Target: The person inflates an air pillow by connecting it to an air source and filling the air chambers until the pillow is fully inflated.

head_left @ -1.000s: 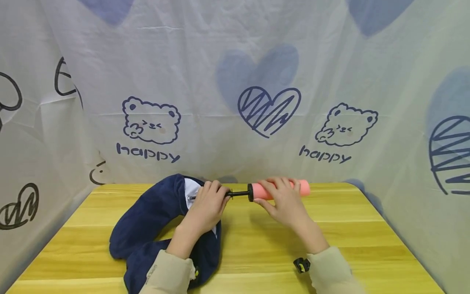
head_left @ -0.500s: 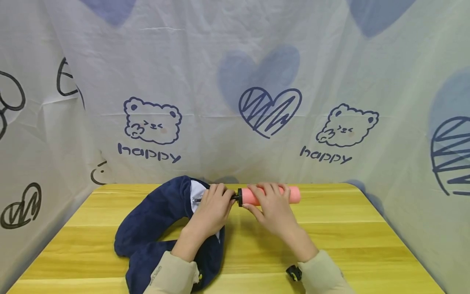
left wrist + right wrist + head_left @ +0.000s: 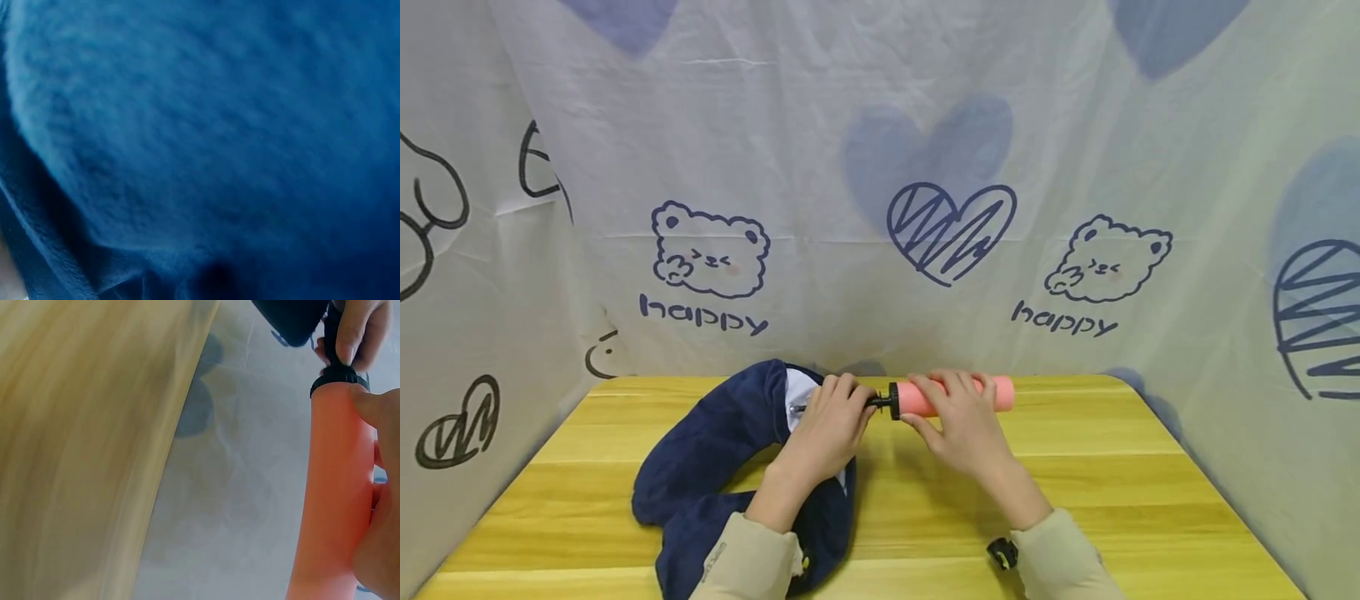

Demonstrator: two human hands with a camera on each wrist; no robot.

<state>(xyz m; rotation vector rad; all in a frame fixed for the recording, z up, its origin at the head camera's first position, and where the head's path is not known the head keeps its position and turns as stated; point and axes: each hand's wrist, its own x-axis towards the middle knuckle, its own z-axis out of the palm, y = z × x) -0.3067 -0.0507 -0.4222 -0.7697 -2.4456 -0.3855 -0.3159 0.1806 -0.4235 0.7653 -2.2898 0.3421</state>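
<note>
A navy plush U-shaped neck pillow (image 3: 711, 442) lies on the left of the table, its white inner part (image 3: 800, 388) showing at an opening. Beside that opening my left hand (image 3: 822, 422) grips the black handle of a pink hand pump (image 3: 1003, 393); a thin nozzle points from it toward the white part, its tip's fit unclear. My right hand (image 3: 964, 423) is wrapped round the pink barrel, thumb near the black collar (image 3: 339, 380). Only a short stretch of black rod shows between hand and collar. Blurred navy plush (image 3: 206, 125) fills the left wrist view.
The wood-grain table (image 3: 1075, 475) ends at a pale cloth backdrop (image 3: 835, 167) printed with hearts and bears. Cloth also hangs on both sides. A small black device (image 3: 1002, 552) sits at the right sleeve.
My right hand has moved the pink barrel left, toward my left hand, so the exposed rod is much shorter. In the last half second the barrel has shifted only slightly.
</note>
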